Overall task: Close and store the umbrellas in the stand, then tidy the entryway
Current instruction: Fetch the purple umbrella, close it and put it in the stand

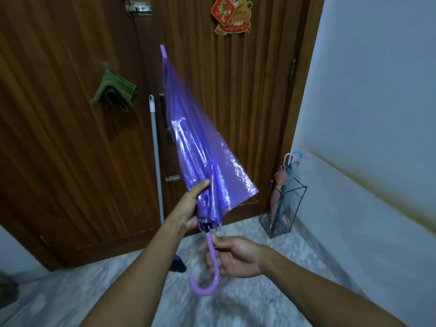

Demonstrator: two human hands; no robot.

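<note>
Left hand (188, 206) grips the folded purple umbrella (195, 147) canopy; right hand (232, 257) fingers (213, 247) pinch its hooked handle (208, 270).

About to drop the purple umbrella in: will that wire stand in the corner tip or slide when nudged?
The wire umbrella stand is thin open rod, so probably light and easily shifted on the smooth stone floor. The pink umbrella and blue umbrella lean tall above its rim, so it may tip; the wall behind should brace it.
</note>
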